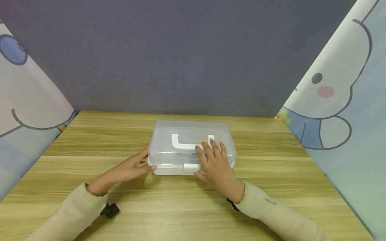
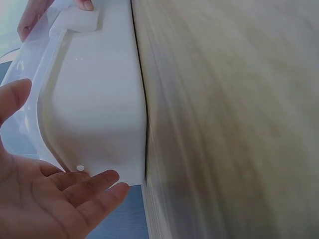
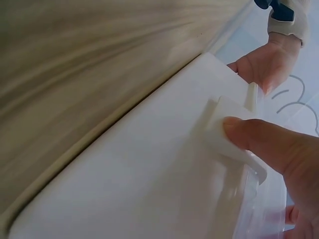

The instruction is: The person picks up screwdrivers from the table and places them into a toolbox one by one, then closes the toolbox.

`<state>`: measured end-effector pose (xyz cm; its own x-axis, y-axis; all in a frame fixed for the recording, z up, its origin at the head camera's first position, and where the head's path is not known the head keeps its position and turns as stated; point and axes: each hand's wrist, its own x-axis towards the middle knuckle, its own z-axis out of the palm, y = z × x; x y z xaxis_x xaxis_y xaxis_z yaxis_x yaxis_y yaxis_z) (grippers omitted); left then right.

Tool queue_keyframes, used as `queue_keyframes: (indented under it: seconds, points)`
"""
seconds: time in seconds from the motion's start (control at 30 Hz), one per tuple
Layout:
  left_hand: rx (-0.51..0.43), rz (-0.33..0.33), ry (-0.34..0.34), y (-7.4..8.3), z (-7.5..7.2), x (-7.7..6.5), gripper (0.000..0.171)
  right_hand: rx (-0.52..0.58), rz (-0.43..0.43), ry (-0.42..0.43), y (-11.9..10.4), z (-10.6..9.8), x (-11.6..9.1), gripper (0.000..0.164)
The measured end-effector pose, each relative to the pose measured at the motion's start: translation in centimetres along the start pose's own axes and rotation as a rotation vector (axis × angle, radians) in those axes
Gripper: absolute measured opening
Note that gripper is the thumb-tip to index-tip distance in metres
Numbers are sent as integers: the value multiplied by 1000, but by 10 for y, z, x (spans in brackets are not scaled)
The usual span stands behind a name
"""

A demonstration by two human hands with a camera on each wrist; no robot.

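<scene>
A plastic storage box [image 1: 169,170] with a clear lid [image 1: 190,129] stands on the table, lid down. A white carry handle [image 1: 187,146] lies on the lid, and a white latch [image 1: 191,168] is at the middle of the front. My left hand [image 1: 131,167] is at the box's left end, fingers spread, with the thumb near the front left corner. My right hand [image 1: 215,165] rests its fingers on the lid by the handle. Its thumb [image 3: 239,132] presses the latch [image 3: 224,117] in the right wrist view. The box's contents show only dimly through the lid.
The box is on a wood-grain table [image 1: 181,207]. A dark grey panel [image 1: 181,60] stands along the table's back edge. Printed cartoon sheets [image 1: 334,134] hang at both sides.
</scene>
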<state>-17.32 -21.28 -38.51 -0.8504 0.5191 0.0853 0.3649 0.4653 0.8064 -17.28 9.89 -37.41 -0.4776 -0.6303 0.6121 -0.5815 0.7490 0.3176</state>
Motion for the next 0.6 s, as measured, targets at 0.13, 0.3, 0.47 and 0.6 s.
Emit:
queue_keyframes:
  seconds: [0.13,0.3,0.47,0.6]
  points:
    - [0,-1,3,0,-1,0,83,3,-25,21,3,3,-1,91]
    - [2,-1,-13,-1,-1,1,83,101,-65,28,11,5,-4,88]
    - [-4,2,-50,-3,-5,1,84,335,-128,69,22,-1,-10,61]
    - [31,-23,-84,-2,-14,-2,86,458,-148,196,42,-7,-16,49]
